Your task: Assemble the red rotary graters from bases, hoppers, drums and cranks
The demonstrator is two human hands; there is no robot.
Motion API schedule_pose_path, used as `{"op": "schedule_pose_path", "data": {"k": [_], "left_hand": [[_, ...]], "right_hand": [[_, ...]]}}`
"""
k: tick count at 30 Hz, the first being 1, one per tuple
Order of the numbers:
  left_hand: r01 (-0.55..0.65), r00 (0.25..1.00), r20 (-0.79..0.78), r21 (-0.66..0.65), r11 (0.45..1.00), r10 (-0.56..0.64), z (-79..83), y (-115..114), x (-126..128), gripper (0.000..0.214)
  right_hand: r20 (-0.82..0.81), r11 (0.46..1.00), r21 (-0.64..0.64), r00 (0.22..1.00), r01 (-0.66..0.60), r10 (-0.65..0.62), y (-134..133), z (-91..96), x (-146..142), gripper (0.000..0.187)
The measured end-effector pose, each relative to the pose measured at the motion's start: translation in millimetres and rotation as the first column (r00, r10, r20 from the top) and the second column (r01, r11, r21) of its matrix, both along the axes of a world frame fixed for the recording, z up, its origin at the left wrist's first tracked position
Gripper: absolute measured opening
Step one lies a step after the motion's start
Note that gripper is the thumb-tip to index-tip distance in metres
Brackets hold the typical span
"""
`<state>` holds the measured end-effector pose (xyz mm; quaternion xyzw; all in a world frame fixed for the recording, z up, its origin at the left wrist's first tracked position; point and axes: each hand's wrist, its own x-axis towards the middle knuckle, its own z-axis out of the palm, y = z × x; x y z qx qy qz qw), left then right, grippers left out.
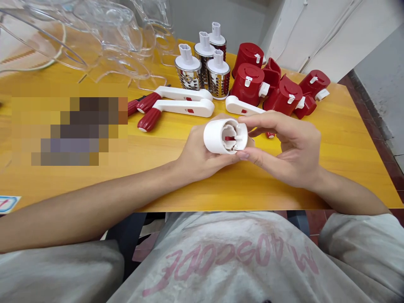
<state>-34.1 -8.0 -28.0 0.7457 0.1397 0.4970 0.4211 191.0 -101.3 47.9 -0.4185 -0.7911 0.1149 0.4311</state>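
A white hollow plastic part is held up over the table's near side, its open end turned to the right. Inside it shows a small red piece and white ribs. My left hand is closed around it from behind and below. With thumb and forefinger, my right hand grips the rim of the open end from the right. Just beyond my hands lie white crank handles with red grips. Another white crank handle lies partly hidden behind my right hand.
Several metal grater drums with white stems stand at the back middle. Red grater housings are grouped at the back right. Clear plastic parts fill the back left. A pixelated patch covers the left of the wooden table.
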Motion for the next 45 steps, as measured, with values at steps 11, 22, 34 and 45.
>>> {"op": "schedule_pose_path", "data": {"k": [11,22,34,45], "left_hand": [[-0.055,0.998,0.018,0.201,0.978,0.053,-9.8,4,0,0.062],[-0.019,0.992,0.127,0.29,0.957,-0.019,-10.7,5,1,0.062],[0.006,0.995,0.093,0.262,0.965,-0.031,-12.8,5,-1,0.067],[-0.007,0.992,0.12,0.328,0.945,-0.034,-13.3,7,2,0.065]], "right_hand": [[-0.081,0.983,0.125,0.986,-0.133,0.143,13,-13.3,1,0.048],[-0.205,0.98,0.122,0.962,-0.157,0.179,10,-9.0,-5,0.044],[-0.182,0.986,0.071,0.97,-0.153,0.164,13,-9.5,0,0.053],[-0.132,0.974,0.151,0.973,-0.17,0.191,16,-12.0,3,0.046]]}}
